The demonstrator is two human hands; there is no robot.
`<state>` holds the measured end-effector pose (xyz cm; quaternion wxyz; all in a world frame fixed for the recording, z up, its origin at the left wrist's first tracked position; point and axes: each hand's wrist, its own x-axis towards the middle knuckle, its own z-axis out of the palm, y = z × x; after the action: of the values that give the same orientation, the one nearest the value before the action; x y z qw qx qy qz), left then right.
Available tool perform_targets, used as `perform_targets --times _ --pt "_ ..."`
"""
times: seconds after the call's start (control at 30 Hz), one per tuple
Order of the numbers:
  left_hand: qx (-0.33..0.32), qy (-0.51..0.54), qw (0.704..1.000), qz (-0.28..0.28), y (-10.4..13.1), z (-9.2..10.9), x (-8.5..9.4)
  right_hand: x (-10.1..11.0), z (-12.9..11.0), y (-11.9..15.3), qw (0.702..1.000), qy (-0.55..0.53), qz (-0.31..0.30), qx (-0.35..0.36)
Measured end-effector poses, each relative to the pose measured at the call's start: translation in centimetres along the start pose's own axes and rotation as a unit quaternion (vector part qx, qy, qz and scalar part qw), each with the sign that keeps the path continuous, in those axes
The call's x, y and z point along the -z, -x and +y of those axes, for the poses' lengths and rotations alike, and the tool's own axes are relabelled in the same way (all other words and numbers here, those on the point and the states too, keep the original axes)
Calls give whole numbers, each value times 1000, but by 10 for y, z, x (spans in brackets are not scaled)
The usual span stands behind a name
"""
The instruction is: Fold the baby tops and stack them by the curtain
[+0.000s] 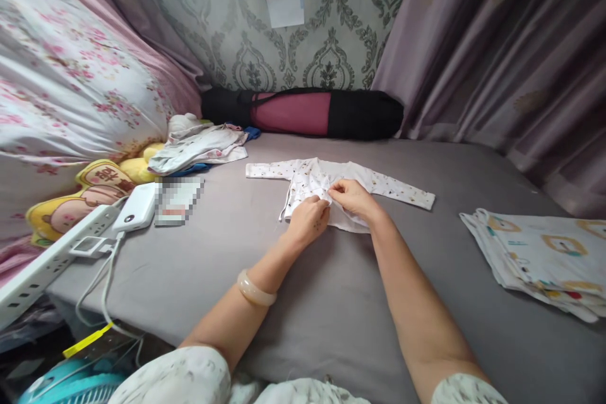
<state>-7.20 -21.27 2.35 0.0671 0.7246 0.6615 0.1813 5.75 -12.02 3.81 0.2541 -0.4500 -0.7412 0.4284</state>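
Observation:
A small white baby shirt (303, 184) with a scattered print lies on the grey sheet, its sleeves stretched out to both sides. Thin white ties (285, 205) hang at its left edge. My left hand (310, 219) is closed in a pinch on the lower front of the shirt. Just above and to the right, my right hand (353, 197) pinches the fabric near the middle, thumb and fingers pressed together. The two hands nearly touch. My fingers hide the exact bit of cloth or tie between them.
Folded printed cloths (544, 259) lie at the right. Left are a clothes pile (203, 145), a white power bank (135, 208), a power strip (52, 259) with cables, and a yellow cartoon cushion (71, 211). A black and pink long bag (303, 112) lies along the wall.

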Motion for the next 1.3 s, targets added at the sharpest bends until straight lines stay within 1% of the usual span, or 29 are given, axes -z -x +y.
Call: perform_targets --times 0.2,0.37,0.47,0.57,0.67,0.77,0.83,0.9,0.97,1.0,1.03,1.1,1.2,1.3 --pt "-7 -9 999 -33 -1 2 -12 0 -1 -1 1000 4 -2 16" --pt "-19 -13 999 -38 -2 4 -19 -3 3 -4 1000 13 4 28" --pt "-29 -21 999 -36 -3 4 -21 -6 3 -5 999 17 -11 32" --pt "-43 -53 997 -42 -1 7 -17 -9 2 -4 999 31 -19 25" --pt "-54 -94 992 -71 6 21 -9 -12 -1 -3 998 44 -36 23" --pt "-57 -120 983 -124 17 43 -2 -15 -3 -1 997 44 -55 22" --pt "-55 -117 979 -157 24 55 2 -17 -4 1 996 32 -83 1" --pt "-51 -95 978 -176 28 57 9 -19 -5 2 992 12 -120 -38" --pt "-49 -60 982 -173 28 48 18 -17 -8 4 987 -8 -145 -64" --pt "-47 -43 985 -161 27 40 23 -14 -11 5 987 -17 -144 -68" --pt "-45 -27 989 -136 25 29 29 -9 -13 6 989 -23 -134 -66" --pt "-20 -13 996 -83 21 5 40 4 -17 8 994 -26 -93 -60" --pt "8 0 1000 -5 18 -33 49 30 -16 14 997 -4 -2 -71" --pt "24 11 1000 -12 22 -64 48 52 1 24 990 43 54 -121"
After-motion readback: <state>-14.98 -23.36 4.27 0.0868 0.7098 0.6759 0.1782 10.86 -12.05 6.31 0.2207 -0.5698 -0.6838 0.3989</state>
